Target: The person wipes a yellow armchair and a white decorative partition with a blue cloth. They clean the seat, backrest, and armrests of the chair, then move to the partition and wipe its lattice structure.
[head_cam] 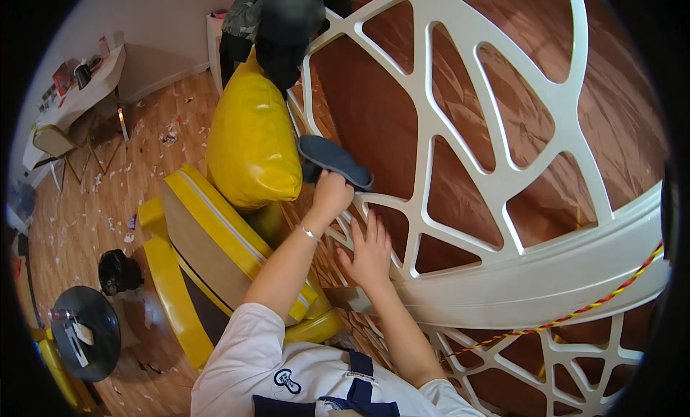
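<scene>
My left hand [334,192] is closed at the lower edge of a dark blue-grey item [339,161], shaped like a slipper sole. Its fingers are partly hidden, and a second dark piece shows behind the hand. My right hand [371,250] lies with fingers apart against the lower left edge of a white openwork lattice panel [423,201]. It holds nothing. Brown sheeting [377,104] shows through the panel's openings. Just left of the item, a yellow glossy cushion [250,139] stands on end.
Yellow-and-tan seat cushions [215,250] lie by my left arm. A person in a camouflage jacket [242,18] bends over beyond the cushion. A red-and-yellow twisted rope [582,309] crosses the white curved ledge [517,287]. Scraps litter the wooden floor [156,131] near a round black table [91,314].
</scene>
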`<state>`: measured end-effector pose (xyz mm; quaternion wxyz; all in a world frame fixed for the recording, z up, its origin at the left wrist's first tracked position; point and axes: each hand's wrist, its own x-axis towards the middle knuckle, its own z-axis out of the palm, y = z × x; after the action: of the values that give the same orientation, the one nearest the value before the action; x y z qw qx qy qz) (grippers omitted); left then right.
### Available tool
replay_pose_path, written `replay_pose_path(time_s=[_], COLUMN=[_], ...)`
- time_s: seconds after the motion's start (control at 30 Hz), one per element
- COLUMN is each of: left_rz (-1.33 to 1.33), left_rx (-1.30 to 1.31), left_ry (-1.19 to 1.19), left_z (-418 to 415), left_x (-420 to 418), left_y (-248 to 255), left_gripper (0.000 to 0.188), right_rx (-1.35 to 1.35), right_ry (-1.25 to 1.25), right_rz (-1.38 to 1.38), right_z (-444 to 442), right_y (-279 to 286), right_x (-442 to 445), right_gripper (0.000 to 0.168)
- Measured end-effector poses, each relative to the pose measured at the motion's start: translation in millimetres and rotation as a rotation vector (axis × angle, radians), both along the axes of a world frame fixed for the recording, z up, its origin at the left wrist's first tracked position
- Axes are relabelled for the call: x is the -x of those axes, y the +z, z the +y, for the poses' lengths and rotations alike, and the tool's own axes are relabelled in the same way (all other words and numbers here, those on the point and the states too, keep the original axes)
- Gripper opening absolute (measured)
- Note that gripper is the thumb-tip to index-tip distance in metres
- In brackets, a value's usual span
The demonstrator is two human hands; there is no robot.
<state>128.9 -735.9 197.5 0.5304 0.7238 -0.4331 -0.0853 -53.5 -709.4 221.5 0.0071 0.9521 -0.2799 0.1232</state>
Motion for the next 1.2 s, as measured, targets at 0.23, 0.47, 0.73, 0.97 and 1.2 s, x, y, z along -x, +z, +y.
replay_pose_path(time_s=[0.23,0.47,0.73,0.97,1.2], left_rz=[0.611,0.090,0.194,0.552,1.184], left_rx=[0.363,0.349,0.085,0.345,0.200], left_ry=[-0.274,-0.309,0.021,0.059,-0.104], left_z=[29.3,23.6,16.8,20.0,5.2], left_x=[68.0,91.6,81.6,139.0,99.8], left_y=[28.8,58.7,-26.8,-56.2,-35.4], left_gripper=[0.029,0.037,0.035,0.030,0.024], right_rx=[-0.018,-0.247,-0.109,-0.361,-0.186], right_ry=[0.043,0.028,0.030,0.009,0.100], right_rz=[-0.075,-0.260,-0.199,-0.427,-0.470], right_z=[24.0,16.7,33.8,42.2,34.1], right_y=[-8.7,4.5,-5.9,-33.5,-25.7], right_x=[37.9,37.4,64.8,74.3,77.3], right_gripper=[0.068,0.060,0.060,0.055,0.041])
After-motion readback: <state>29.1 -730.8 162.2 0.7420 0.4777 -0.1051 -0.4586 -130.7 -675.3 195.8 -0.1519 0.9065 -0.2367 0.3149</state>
